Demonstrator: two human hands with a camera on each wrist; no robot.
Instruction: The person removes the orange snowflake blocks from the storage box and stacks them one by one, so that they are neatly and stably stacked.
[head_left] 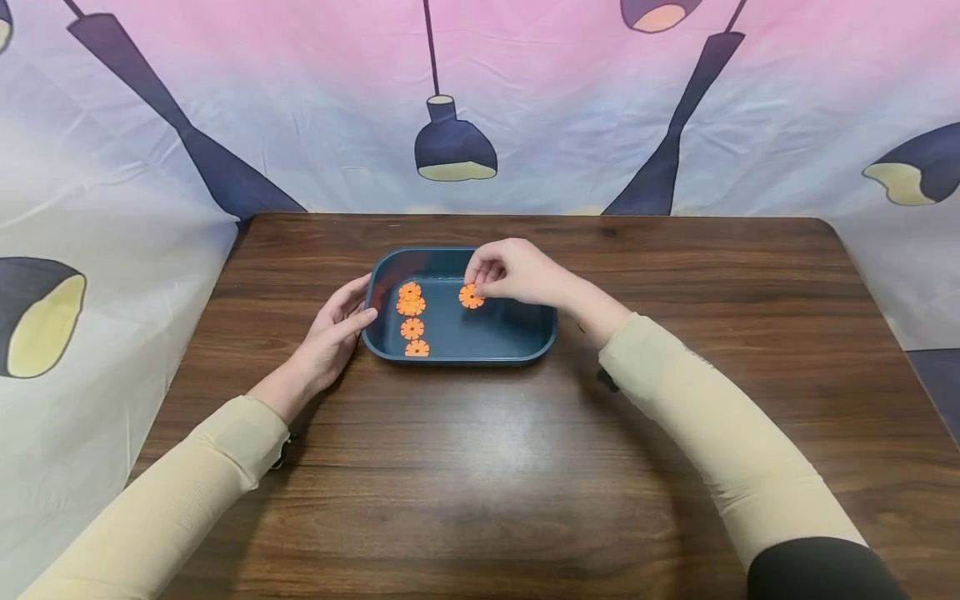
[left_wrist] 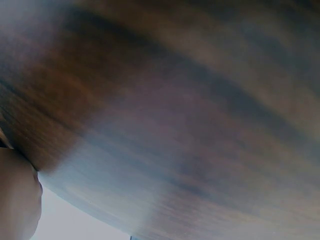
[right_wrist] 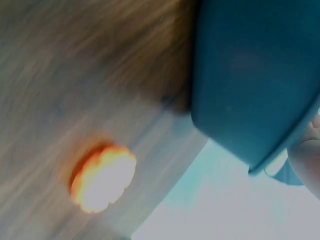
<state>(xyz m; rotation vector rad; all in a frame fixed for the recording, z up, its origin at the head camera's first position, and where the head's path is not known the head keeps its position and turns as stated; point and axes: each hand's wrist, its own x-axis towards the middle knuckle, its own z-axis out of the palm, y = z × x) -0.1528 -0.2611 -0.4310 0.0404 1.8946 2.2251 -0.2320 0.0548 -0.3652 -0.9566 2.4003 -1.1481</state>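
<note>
A dark teal tray (head_left: 480,342) with rounded corners and raised walls sits on the table. My left hand (head_left: 326,337) grips its left end, thumb over the rim and fingers along the outer wall. Above the tray's floor, my right hand (head_left: 517,271) pinches an orange notched disc (head_left: 471,297) between thumb and fingertips. Several similar orange discs (head_left: 412,328) lie in a column at the tray's left side, some overlapping at the far end. In the right wrist view, the tray's outer wall (right_wrist: 250,80) shows, and my right hand (right_wrist: 307,160) is only partly visible.
Another orange scalloped piece (right_wrist: 104,179), overexposed and blurred, lies on the table outside the tray in the right wrist view. The brown wood-grain table (head_left: 465,467) extends around the tray. A printed cloth (head_left: 555,125) with lamp drawings hangs behind it.
</note>
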